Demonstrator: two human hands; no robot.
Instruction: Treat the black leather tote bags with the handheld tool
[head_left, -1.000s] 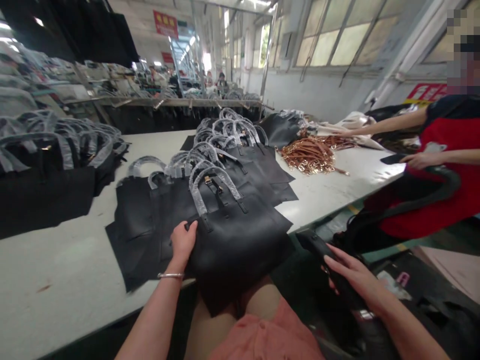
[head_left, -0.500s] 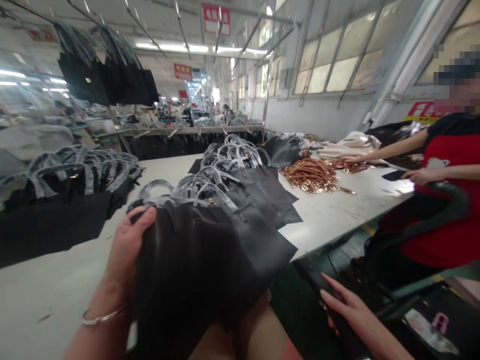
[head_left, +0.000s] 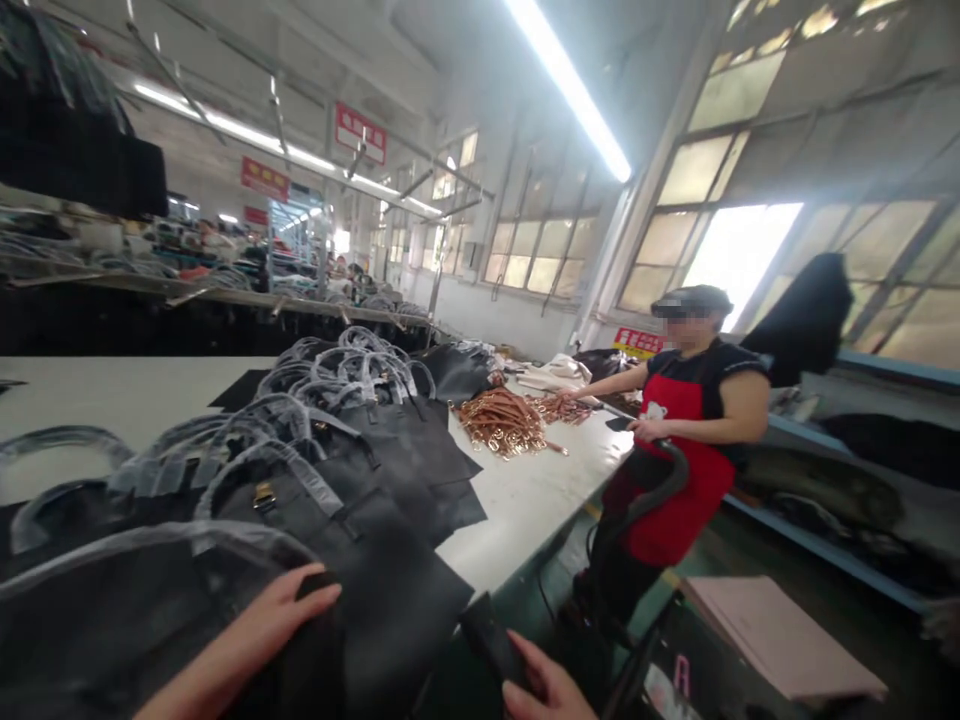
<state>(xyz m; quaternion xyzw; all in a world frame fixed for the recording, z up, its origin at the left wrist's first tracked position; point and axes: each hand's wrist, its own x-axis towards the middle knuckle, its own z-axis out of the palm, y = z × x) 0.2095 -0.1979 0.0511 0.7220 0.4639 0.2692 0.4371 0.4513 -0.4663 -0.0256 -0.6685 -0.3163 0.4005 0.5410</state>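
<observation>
My left hand (head_left: 289,610) is closed on the edge of a black handbag (head_left: 311,660) at the bottom of the view. My right hand (head_left: 547,685) is wrapped around a long black tool with a flat end (head_left: 491,635), perhaps a nozzle; its rear part is out of view. The tool's tip is just past the table's near edge, beside the bags. Overlapping black handbags (head_left: 405,455) with plastic-wrapped handles (head_left: 367,370) cover the table around my left hand. One bag carries a gold clasp (head_left: 264,497).
A pile of brown straps with gold hooks (head_left: 502,420) lies farther along the white table (head_left: 480,550). A co-worker in a red apron (head_left: 679,470) stands at its right side, holding a black hose (head_left: 675,465). A pink board (head_left: 784,635) lies at lower right.
The view has swung right and up. The bag my left hand holds now sits lower in view, with less of it showing. My right hand still grips the black tool.
</observation>
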